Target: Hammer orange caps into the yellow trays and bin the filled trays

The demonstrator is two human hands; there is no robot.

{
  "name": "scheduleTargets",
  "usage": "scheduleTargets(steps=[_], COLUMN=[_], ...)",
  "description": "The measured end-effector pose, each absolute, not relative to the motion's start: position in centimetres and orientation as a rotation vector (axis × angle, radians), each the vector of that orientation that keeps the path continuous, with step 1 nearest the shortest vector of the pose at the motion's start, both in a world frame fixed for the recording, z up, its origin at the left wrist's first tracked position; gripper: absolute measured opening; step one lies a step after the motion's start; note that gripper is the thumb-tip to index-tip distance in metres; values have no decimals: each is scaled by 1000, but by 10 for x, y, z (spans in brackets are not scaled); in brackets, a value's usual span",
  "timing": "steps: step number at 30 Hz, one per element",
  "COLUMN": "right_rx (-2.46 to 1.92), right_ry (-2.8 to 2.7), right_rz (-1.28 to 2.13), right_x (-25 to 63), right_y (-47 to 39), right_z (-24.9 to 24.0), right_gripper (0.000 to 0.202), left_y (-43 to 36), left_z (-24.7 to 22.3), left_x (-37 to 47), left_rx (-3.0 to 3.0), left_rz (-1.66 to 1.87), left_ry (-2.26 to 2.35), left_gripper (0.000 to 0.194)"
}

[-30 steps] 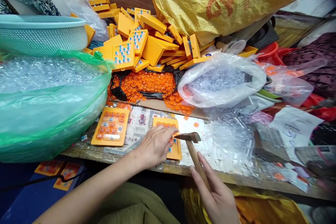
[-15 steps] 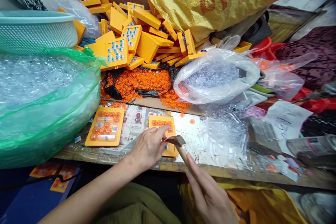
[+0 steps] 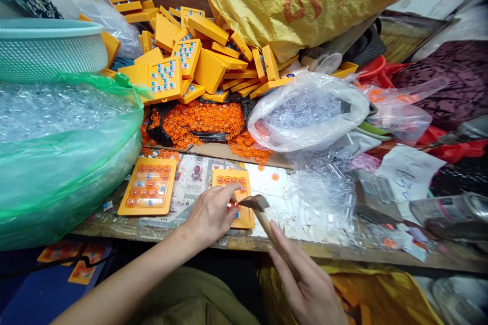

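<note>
A yellow tray (image 3: pixel 244 190) with round orange pieces under clear covers lies at the bench's front edge. My left hand (image 3: pixel 215 212) rests over its left side, fingers curled down at the tray; whatever they pinch is hidden behind them. In my right hand (image 3: pixel 305 284) is the wooden handle of a small hammer (image 3: pixel 272 231), its dark metal head just right of my left fingertips, above the tray. Whether the head touches anything, I cannot tell. A second filled yellow tray (image 3: pixel 147 188) lies to the left.
Yellow cases (image 3: pixel 206 68) are heaped at the back. Loose orange rings (image 3: pixel 204 118) spill from a black bag. A green bag (image 3: pixel 68 172) of clear pieces bulges at left; a white bag (image 3: pixel 305 106) of clear pieces stands right, with clear plastic parts (image 3: pixel 324 198) before it.
The whole view has shifted slightly, so objects sit a little further left. Both hands and the hammer keep nearly the same position over the tray.
</note>
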State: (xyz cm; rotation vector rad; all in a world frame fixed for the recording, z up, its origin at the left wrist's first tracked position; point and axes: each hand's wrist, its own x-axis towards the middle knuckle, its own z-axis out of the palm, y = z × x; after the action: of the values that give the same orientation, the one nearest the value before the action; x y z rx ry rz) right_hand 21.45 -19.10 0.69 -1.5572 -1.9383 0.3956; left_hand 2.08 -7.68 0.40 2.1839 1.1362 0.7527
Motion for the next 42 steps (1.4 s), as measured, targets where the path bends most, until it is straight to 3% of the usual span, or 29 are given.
scheduleTargets(steps=[8,14,18,21,26,33,37,42], right_rx=[-1534,-1700,-1751,-1657,-1586,-1568,-1612,-1657], right_ry=[-1938,-1548,-944,-714,-644,-590,-644,-844], right_rz=[405,598,695,799,851,952,933,915], right_x=[212,215,217,217,220,223,215,200], right_y=[-192,-190,-176,-166,-162,-161,-160,-171], right_z=[11,-5,-10,-11,-12,-5,-1,-5], right_gripper=[56,39,60,77,83,85,81,67], left_y=[-81,-71,-36,-5,25,-4,-46,-74], left_z=[-5,2,13,12,11,27,7,-18], left_x=[23,22,53,92,124,27,-30,-39], left_rx=[2137,2110,2285,2392,2342,2168,2037,2169], left_rz=[822,834,728,475,360,540,527,737], left_ry=[1187,1153,1086,1029,1044,1279,1357,1351], left_gripper=[40,38,17,20,21,16,13,22])
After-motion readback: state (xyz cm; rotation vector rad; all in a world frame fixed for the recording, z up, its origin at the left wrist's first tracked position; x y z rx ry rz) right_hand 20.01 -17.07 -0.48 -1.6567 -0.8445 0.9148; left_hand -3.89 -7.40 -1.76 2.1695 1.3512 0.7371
